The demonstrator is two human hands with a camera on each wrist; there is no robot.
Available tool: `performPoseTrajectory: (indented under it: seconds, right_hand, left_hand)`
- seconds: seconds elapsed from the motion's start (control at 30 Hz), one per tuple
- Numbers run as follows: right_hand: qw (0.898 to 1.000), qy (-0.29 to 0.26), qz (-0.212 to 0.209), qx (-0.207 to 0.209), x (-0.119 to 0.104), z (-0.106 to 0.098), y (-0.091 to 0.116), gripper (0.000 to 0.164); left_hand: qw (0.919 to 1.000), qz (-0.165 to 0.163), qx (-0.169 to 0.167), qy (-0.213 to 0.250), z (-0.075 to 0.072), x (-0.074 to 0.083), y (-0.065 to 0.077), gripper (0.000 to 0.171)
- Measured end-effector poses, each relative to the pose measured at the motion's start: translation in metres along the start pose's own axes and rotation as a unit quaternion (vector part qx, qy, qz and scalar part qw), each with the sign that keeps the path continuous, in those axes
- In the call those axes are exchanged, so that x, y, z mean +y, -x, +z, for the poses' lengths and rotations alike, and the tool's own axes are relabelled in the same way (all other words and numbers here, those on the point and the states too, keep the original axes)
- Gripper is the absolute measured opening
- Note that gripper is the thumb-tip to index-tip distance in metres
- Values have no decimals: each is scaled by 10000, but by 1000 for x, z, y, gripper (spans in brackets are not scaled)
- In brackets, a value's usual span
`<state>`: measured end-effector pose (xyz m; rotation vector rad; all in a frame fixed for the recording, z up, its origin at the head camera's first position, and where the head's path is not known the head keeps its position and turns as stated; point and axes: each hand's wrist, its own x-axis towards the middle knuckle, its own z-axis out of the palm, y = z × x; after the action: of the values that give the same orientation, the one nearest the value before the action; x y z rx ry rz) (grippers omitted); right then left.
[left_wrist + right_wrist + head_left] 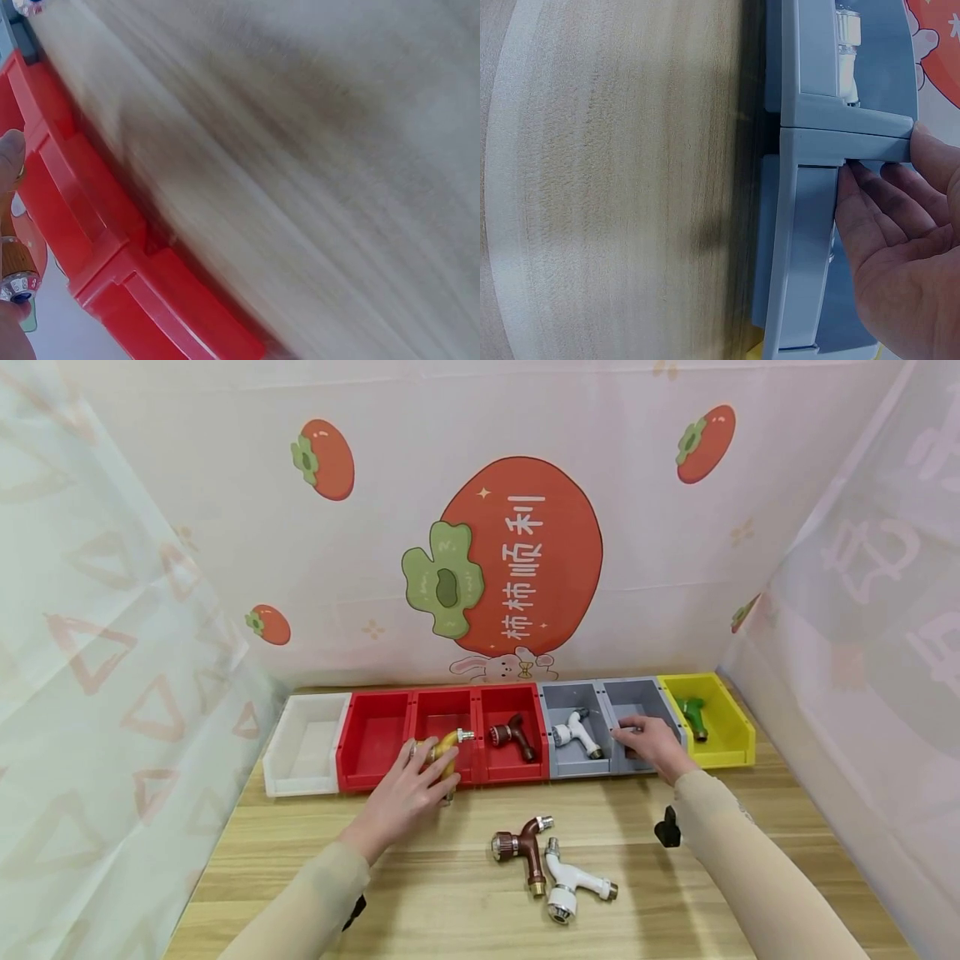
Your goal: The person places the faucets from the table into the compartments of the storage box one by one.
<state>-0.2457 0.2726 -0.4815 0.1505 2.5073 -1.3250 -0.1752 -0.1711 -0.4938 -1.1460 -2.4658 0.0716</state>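
My left hand (408,789) holds a yellow faucet (446,745) over the front of the red bins (375,700). In the left wrist view, the faucet's ribbed handle (16,259) shows at the left edge beside the thumb; the rest is cut off. My right hand (652,743) is at the right-hand grey bin (633,692). In the right wrist view, its thumb lies on the bin's side wall (855,142) and its fingers curl inside against that wall, gripping it. A white faucet (576,732) lies in the neighbouring grey bin.
A brown faucet (522,853) and a white faucet (573,883) lie on the wooden table (435,902). Another brown faucet (513,737) sits in a red bin, a green faucet (693,718) in the yellow bin (731,735). A white bin (300,783) ends the row at left.
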Motion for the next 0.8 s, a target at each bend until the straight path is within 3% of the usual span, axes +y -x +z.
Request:
performPoseTrajectory:
  seconds: [0.37, 0.8]
  right_hand:
    - [10000, -59, 55, -17, 0, 1, 0, 57]
    - [9999, -116, 60, -3, 3, 0, -3, 58]
  left_hand:
    - [9997, -218, -76, -64, 9, -13, -18, 52]
    - [9975, -631, -323, 36, 22, -23, -28, 49]
